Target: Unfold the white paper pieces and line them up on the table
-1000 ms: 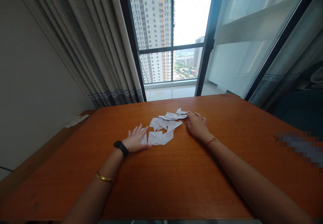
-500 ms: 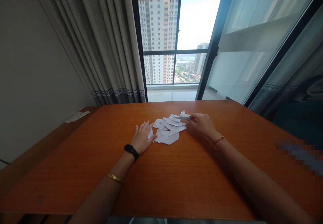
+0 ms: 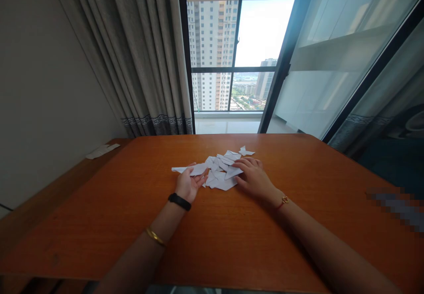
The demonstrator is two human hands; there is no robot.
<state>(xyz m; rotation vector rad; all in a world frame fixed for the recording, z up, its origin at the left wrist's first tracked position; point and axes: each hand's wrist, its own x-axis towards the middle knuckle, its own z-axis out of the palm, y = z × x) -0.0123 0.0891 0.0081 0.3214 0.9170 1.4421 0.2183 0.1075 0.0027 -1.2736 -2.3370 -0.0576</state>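
A heap of torn white paper pieces [image 3: 221,181] lies on the wooden table between my hands. My left hand [image 3: 187,189] is at its left side with the palm turned partly up. Thumb and fingers there grip a long pointed paper piece [image 3: 195,169], whose tip sticks out to the left. My right hand [image 3: 254,178] rests at the heap's right edge, palm down, fingers apart and touching the papers. Just beyond that hand, a small star-like paper scrap [image 3: 245,151] lies by itself.
The orange-brown wooden table [image 3: 212,236] stretches to a window [image 3: 236,68] at the back. A strip of white paper [image 3: 102,150] lies on a ledge by the left wall. A blurred, pixelated object [image 3: 397,208] sits at the right edge.
My left hand has turned from palm down to palm up and now grips a paper piece. My right hand has let go of paper at the heap's far right and come nearer, fingers spread.
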